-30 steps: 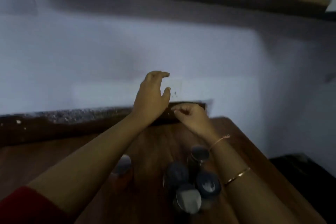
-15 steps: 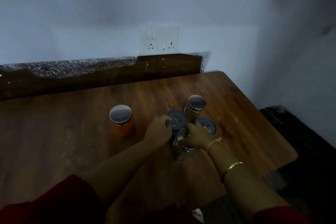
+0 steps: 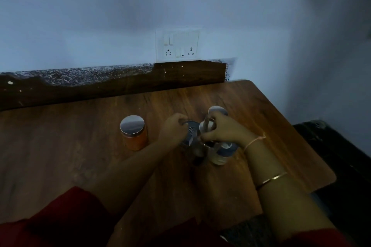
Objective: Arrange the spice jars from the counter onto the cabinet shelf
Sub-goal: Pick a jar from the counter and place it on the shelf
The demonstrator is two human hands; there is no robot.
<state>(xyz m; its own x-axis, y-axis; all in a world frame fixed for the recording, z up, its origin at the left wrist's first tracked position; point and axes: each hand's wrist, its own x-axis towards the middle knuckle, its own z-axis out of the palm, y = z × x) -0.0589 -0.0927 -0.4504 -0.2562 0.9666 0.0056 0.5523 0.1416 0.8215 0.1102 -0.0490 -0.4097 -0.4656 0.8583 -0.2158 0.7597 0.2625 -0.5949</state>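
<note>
Wooden counter [image 3: 80, 156], dim. Centre frame: orange jar [image 3: 134, 132], shiny lid, alone. Left hand [image 3: 173, 129] clenched on dark-lidded jar [image 3: 190, 133]; right hand [image 3: 224, 129] gripping tilted jar [image 3: 204, 126].

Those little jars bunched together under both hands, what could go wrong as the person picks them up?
1. The right hand has lifted a tilted jar above the tight cluster; if it slips, it could topple the blue-lidded jar below.
2. The left hand grips a dark-lidded jar touching its neighbours, so pulling it out could knock them.
3. The dim, blurred view makes grips hard to judge. The orange jar stands apart, safer.
</note>
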